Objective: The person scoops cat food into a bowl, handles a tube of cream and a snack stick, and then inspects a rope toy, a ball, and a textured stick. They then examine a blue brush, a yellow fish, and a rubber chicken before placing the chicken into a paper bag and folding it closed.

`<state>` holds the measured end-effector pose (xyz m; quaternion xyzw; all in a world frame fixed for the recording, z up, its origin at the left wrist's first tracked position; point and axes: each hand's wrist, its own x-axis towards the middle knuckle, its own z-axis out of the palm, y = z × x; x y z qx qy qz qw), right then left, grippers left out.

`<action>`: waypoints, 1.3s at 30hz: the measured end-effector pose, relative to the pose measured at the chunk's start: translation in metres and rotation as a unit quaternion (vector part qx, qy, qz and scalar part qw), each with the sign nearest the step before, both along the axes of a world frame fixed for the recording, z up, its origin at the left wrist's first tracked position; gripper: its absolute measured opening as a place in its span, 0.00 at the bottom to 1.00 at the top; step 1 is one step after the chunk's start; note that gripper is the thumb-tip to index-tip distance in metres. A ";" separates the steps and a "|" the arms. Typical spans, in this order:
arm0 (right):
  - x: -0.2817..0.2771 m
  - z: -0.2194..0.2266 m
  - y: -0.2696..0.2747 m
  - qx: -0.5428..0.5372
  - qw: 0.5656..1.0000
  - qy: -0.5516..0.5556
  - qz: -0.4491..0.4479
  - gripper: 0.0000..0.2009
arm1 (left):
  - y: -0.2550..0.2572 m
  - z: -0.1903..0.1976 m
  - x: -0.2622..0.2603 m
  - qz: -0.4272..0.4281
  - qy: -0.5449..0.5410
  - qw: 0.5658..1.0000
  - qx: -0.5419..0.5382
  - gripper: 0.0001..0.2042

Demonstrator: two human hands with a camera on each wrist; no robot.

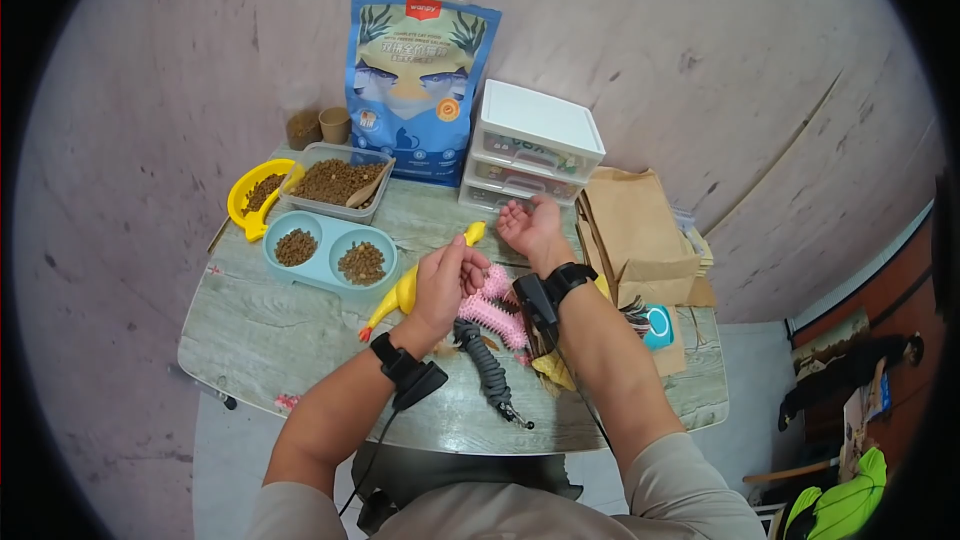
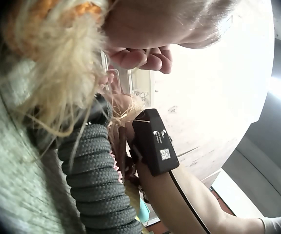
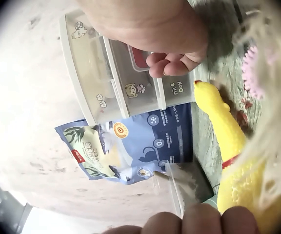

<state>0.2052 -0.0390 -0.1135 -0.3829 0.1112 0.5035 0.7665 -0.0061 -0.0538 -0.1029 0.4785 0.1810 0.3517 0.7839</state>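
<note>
Left hand: the left hand (image 1: 447, 283) has its fingers curled round the middle of the yellow rubber chicken (image 1: 420, 278), which lies slantwise on the desk (image 1: 250, 330), head far and right, feet near and left.
Right hand: the right hand (image 1: 530, 225) is palm up with fingers loosely bent, gripping nothing, just near of the white drawer unit (image 1: 535, 145).
Hidden or unclear: the chicken's mid-body is covered by the left hand; in the right wrist view only its head and neck show, behind a blur of pale fibres. The left wrist view is mostly blur, with a dark braided rope (image 2: 99, 190) filling the foreground.
Between the arms: a pink bristly toy (image 1: 495, 312) and the grey rope leash (image 1: 487, 370) lie on the desk, partly under the right forearm.
Far left: a blue double bowl (image 1: 325, 255) with kibble, a clear tub of kibble (image 1: 335, 183), a yellow scoop dish (image 1: 258, 195).
Far centre: a blue cat food bag (image 1: 420, 85) stands against the wall.
Right: brown paper bags (image 1: 635, 235), beside the drawers.
</note>
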 end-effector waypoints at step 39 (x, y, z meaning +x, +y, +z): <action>-0.031 0.068 -0.201 -0.187 0.556 -0.785 0.200 0.15 | -0.010 0.001 0.001 -0.010 0.045 0.998 0.037 0.19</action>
